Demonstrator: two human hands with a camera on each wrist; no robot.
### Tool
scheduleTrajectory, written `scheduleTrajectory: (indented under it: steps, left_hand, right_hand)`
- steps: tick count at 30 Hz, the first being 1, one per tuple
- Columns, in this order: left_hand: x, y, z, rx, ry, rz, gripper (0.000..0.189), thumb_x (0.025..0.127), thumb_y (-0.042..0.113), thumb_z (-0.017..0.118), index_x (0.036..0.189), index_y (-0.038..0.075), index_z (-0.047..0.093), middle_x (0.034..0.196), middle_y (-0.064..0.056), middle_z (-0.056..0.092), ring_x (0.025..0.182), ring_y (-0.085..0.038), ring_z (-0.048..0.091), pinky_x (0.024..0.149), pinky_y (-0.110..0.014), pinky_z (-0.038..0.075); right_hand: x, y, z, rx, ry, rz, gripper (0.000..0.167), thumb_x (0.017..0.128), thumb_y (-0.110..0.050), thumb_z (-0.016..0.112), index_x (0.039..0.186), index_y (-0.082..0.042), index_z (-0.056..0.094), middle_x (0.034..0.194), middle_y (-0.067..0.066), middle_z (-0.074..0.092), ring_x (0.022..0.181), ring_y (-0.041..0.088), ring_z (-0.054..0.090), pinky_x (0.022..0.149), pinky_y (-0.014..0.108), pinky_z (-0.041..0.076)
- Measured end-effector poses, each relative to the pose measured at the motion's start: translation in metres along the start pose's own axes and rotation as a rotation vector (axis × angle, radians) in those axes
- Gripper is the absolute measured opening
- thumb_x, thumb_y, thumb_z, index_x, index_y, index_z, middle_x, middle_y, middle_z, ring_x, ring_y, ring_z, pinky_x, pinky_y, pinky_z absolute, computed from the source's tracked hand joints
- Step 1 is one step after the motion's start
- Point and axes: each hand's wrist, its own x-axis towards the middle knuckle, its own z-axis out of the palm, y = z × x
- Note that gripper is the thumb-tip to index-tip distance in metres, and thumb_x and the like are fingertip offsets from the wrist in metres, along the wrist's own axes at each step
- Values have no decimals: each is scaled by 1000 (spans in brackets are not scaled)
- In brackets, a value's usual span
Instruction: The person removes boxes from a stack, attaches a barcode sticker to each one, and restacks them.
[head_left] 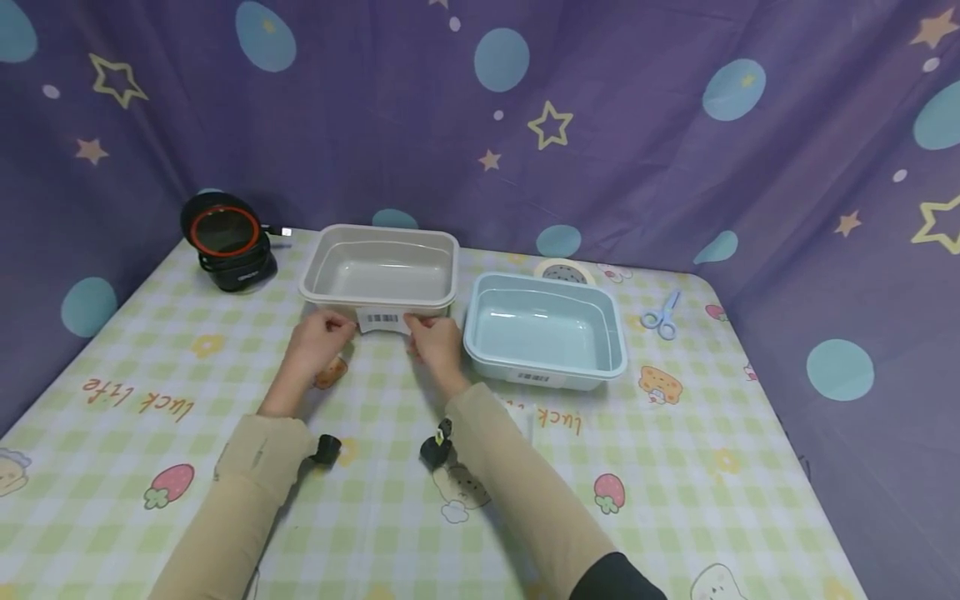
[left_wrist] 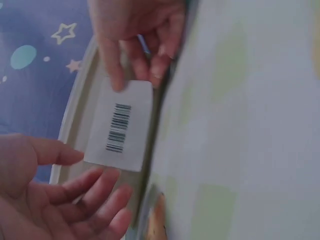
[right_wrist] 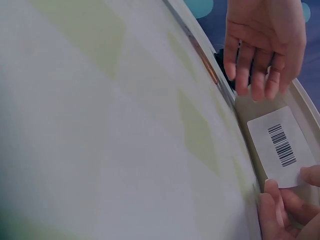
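Note:
A greyish-beige plastic basin [head_left: 377,302] stands at the back of the table. On its front wall is a white barcode label [head_left: 383,320], with its lower edge standing off the wall in the head view. My right hand [head_left: 438,343] pinches the label's right end between thumb and fingers, the thumb on the printed face in the right wrist view. At the other end is my left hand [head_left: 318,340], its fingers loosely extended beside the label's edge and gripping nothing, as the left wrist view shows.
Right of the beige basin stands a light blue basin [head_left: 546,325] with its own barcode label [head_left: 534,378]. Behind that lies a round pale disc [head_left: 562,271]; blue scissors [head_left: 663,318] lie farther right. A black case [head_left: 238,268] with its lid raised stands at the back left.

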Motion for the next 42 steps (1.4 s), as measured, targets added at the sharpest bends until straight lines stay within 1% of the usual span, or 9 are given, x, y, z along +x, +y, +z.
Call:
scheduleTrajectory:
  steps: [4,7,12,16,23,26,31,35,42]
  left_hand:
    - [2,3,4,-103,-110,92,34,102,16,46,122,-9,57,114,-28,63,99,-33,63,78,-31,52]
    - [4,5,7,-155,-168,119,37,102,19,48,126,-8,55,120,-28,62,102,-33,63,82,-34,54]
    - [9,1,9,-236,-188,62,43,103,23,45,135,-6,48,133,-27,55,112,-34,60,91,-35,53]
    - [15,-4,9,-300,-201,-18,46,104,21,39,141,-7,40,142,-27,48,122,-34,55,99,-35,51]
    - [18,-8,6,-341,-193,-80,48,105,22,38,142,-7,38,143,-26,47,111,-20,60,88,-21,53]
    - [19,-9,7,-346,-189,-83,48,105,22,37,142,-8,37,143,-26,47,110,-19,61,86,-19,53]
    - [19,-10,7,-350,-192,-82,49,105,22,36,142,-10,36,143,-28,46,102,-12,62,81,-17,53]
    - [18,-11,6,-369,-209,-51,48,105,23,38,140,-10,38,141,-29,47,94,-4,62,79,-17,53]
    - [15,-13,4,-460,-197,93,50,103,31,45,135,-7,47,129,-19,60,90,-1,65,78,-18,55]
  right_hand:
    - [1,0,-1,8,-3,1,29,89,-27,69,86,2,72,54,0,56,42,7,50,38,17,44]
    - [2,1,-1,31,-13,1,30,89,-26,68,88,3,72,56,2,59,42,7,51,39,18,46]
    - [2,4,-3,122,-52,39,26,90,-19,66,99,6,70,62,2,61,45,6,54,41,18,49]
    - [2,5,-5,164,-87,83,24,90,-9,60,107,7,65,65,2,58,49,7,56,44,18,51]
    - [0,3,-1,125,-163,55,19,92,-9,59,105,2,68,69,4,63,54,7,58,47,19,54]
    - [-3,2,2,157,-225,27,21,94,-11,59,110,-3,69,84,11,72,57,6,60,48,20,54]
    - [-4,2,3,230,-335,-11,28,95,-8,54,120,-7,67,104,17,72,65,7,64,52,21,55]
    - [-1,5,3,241,-356,-3,28,96,-6,52,120,-3,65,105,21,71,66,9,64,55,25,58]
    - [0,5,3,257,-361,29,27,96,-5,50,118,1,64,107,24,70,65,10,64,59,30,60]
